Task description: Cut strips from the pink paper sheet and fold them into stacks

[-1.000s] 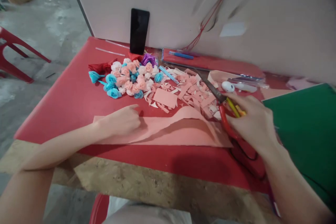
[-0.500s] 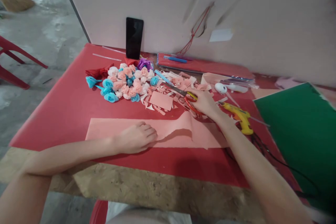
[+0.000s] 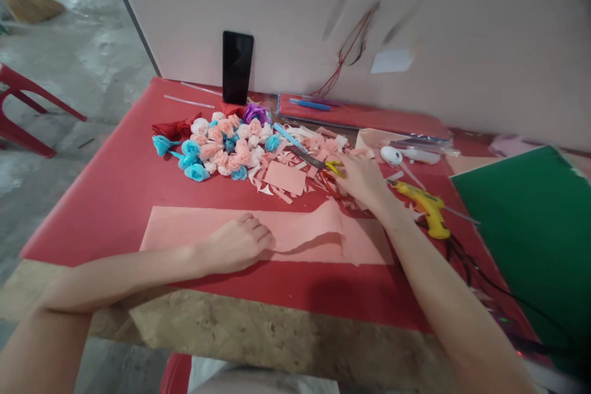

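Pinning paper [image 3: 184, 231] near front table [image 3: 115, 184] edge with loosely curled left hand [image 3: 237, 243]; gripping scissors [image 3: 318, 166] by handles with right hand [image 3: 362, 178] among scraps [image 3: 286, 175] mid-table. Best, probably: press paper flat, lift blades shut, tips away from fingers.

Left hand [image 3: 237, 243] rests on the pink paper sheet [image 3: 184, 228]; right hand [image 3: 362, 178] holds scissors [image 3: 308, 158] among scraps [image 3: 287, 177].

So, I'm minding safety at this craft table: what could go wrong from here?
1. The scissors lie among loose pink scraps in the right hand; the blades could nick it or get buried.
2. The yellow glue gun sits beside the right arm, its cord trailing close; the arm might brush the nozzle or snag the cord.
3. The left hand pins the pink sheet only near its middle, so it may shift.
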`<control>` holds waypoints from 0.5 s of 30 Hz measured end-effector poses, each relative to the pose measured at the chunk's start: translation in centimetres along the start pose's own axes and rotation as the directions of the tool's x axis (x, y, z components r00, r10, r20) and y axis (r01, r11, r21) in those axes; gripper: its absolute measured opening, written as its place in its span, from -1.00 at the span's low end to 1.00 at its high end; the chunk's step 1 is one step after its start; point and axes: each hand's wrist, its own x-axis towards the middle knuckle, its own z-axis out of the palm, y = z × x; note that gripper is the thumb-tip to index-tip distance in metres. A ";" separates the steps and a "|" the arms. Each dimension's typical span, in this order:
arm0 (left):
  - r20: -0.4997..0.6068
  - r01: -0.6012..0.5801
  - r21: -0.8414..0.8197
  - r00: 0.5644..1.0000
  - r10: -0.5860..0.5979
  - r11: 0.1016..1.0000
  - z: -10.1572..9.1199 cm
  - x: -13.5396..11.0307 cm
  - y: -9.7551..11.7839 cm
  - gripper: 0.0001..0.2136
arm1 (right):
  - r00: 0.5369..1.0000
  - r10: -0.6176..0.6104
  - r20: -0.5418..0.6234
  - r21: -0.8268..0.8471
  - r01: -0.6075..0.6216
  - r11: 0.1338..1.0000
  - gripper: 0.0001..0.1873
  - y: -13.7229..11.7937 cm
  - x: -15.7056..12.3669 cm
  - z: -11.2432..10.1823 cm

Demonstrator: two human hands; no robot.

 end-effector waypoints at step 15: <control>0.027 0.037 -0.047 0.999 -0.036 0.998 -0.6 0.0 0.3 -0.83 | 0.963 -0.082 -0.255 -0.314 -0.003 0.949 -0.70 -1.6 -12.8 -1.3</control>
